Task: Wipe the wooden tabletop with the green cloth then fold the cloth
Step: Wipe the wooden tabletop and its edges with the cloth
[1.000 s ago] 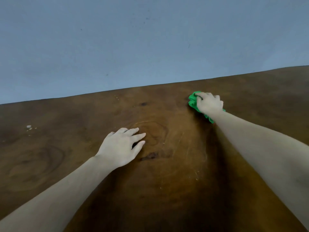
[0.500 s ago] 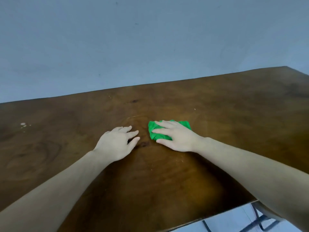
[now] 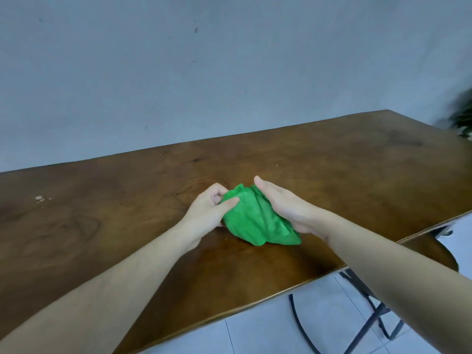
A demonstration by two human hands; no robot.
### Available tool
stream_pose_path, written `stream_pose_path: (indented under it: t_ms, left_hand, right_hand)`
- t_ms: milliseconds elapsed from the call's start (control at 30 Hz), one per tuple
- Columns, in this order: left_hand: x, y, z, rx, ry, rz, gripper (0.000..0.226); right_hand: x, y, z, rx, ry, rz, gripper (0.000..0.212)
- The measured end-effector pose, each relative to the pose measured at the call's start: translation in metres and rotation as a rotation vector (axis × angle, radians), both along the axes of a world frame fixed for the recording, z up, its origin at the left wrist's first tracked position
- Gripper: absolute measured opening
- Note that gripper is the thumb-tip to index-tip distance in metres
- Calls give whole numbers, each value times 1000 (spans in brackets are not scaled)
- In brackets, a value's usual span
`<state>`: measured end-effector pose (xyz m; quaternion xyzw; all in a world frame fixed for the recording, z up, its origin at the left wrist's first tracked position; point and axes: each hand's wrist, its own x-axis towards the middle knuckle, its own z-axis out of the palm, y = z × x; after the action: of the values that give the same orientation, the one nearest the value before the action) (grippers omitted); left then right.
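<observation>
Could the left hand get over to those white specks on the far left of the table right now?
Probably not freely: the left hand is pinching the green cloth, though bare table lies between it and the specks.

The dark brown wooden worktop (image 3: pixel 332 175) has a smooth, faintly sheeny finish with visible grain rings. The bright green cloth (image 3: pixel 255 221) looks soft, matt and crumpled. Near right, pale floor tiles (image 3: pixel 281 333) appear smooth and slightly glossy.

Blue-grey wall (image 3: pixel 178 72) (scuffed), white tiled floor (image 3: pixel 281 333).
</observation>
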<state>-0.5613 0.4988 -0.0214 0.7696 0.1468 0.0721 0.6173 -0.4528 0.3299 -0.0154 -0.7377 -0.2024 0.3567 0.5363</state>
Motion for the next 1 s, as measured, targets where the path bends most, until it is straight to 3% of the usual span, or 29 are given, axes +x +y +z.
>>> stream_pose_path:
  t_ms: [67, 267, 333, 400, 467, 567, 700, 800, 900, 1000]
  left_hand:
    - [1, -9, 6, -108, -11, 35, 16]
    - [14, -23, 7, -392, 61, 32, 20]
    - [22, -24, 0, -247, 172, 26, 24]
    - [29, -24, -11, 14, 242, 16, 22]
    - [32, -19, -19, 240, 235, -3, 19]
    - [32, -5, -25, 339, 170, 4, 15]
    - [30, 19, -31, 444, 128, 35, 14]
    - [29, 34, -39, 597, 122, 47, 8]
    - [27, 45, -42, 732, 141, 56, 11]
    - [30, 60, -42, 918, 135, 12, 19]
  right_hand:
    - [0, -11, 4, -5, -12, 63, 58]
    - [44, -41, 22, 60, 66, 105, 33]
    - [63, -36, 18, -173, -146, 136, 32]
    - [74, -27, 5, -460, -520, 96, 36]
    - [66, -17, -11, -464, -800, -13, 38]
    - [32, -9, -39, -331, -839, 75, 49]
    - [7, -5, -65, -624, -1014, 260, 75]
    - [5, -11, -67, -604, -1187, 387, 69]
    - [5, -21, -68, -596, -1156, 490, 63]
    - [19, -30, -71, -644, -1161, 388, 65]
